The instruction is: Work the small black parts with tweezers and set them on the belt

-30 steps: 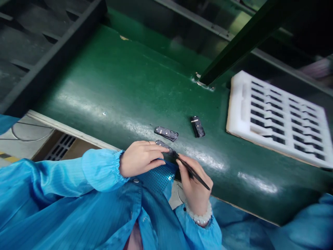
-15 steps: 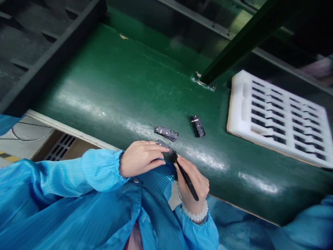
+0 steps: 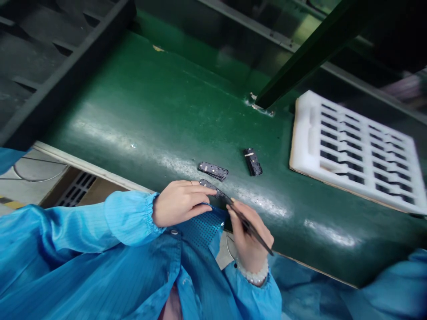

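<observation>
My left hand (image 3: 182, 201) is at the table's front edge, its fingers pressed on a narrow black circuit board (image 3: 207, 182) with small parts on its face. Below its thumb is a shiny blue dotted sheet (image 3: 203, 227). My right hand (image 3: 251, 233) grips slim black tweezers (image 3: 258, 238), their tip at the board's right end. The fingers partly cover the board, so the contact point is hidden. Just beyond lies a fanned stack of similar boards (image 3: 212, 170). Another small stack of boards (image 3: 253, 162) sits farther right.
A white foam tray (image 3: 308, 133) with rows of dark slots stands at right on the green table (image 3: 160, 102). A dark divided tray (image 3: 66, 75) fills the upper left. A green post (image 3: 293, 66) rises at the back. Blue cloth (image 3: 396, 280) shows at lower right.
My right hand has shifted slightly right and turned, swinging the rear end of the tweezers to the right. My left hand and the board stay in place.
</observation>
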Demonstrator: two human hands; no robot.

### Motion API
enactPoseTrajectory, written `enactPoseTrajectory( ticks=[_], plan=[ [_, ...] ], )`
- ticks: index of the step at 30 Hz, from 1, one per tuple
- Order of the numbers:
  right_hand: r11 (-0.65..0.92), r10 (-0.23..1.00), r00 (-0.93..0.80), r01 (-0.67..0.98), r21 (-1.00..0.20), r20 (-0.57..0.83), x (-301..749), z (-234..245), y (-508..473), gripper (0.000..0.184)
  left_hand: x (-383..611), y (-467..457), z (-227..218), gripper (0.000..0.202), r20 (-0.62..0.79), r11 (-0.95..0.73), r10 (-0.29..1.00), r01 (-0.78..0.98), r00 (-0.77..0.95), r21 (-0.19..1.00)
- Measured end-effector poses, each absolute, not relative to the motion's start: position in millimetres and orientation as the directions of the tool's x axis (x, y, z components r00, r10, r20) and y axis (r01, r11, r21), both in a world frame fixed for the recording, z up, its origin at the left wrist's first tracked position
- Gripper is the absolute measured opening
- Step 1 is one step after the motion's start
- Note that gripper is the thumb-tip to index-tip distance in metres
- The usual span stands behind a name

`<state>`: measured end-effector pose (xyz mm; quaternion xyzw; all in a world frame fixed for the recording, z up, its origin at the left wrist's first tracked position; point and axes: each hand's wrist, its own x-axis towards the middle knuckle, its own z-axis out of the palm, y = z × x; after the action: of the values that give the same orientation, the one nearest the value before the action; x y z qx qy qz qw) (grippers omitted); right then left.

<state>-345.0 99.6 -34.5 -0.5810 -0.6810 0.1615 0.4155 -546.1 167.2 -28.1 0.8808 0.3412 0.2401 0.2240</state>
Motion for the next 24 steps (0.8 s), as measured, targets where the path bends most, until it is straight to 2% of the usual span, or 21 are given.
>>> enactPoseTrajectory(
  ticks=[3, 8, 12, 16, 24],
  plan=[
    [0.204, 0.913, 0.135, 0.666, -0.718, 0.385, -347.9, -34.7, 102.9, 0.034, -548.0, 166.9, -27.1, 0.028, 0.286, -0.668, 0.705, 0.472, 0.649, 0.576],
    [0.327, 0.913, -0.127, 0.797, -0.508, 0.387, -358.3, -27.3, 117.6, 0.032, -556.5, 164.4, -25.5, 0.023, 0.391, -0.72, 0.629, 0.313, 0.672, 0.619],
    [0.338, 0.929, -0.225, 0.838, -0.429, 0.293, -363.3, -20.4, 125.9, 0.029, -561.2, 165.3, -25.9, 0.021, 0.366, -0.702, 0.636, 0.312, 0.679, 0.64],
    [0.377, 0.923, -0.313, 0.853, -0.361, 0.225, -366.4, -12.8, 127.3, 0.027, -562.7, 168.3, -23.8, 0.024, 0.337, -0.699, 0.574, 0.232, 0.746, 0.677],
    [0.305, 0.946, -0.248, 0.899, -0.316, 0.207, -379.7, -6.3, 122.5, 0.025, -562.9, 167.5, -20.9, 0.025, 0.371, -0.676, 0.54, 0.127, 0.756, 0.726]
  ],
)
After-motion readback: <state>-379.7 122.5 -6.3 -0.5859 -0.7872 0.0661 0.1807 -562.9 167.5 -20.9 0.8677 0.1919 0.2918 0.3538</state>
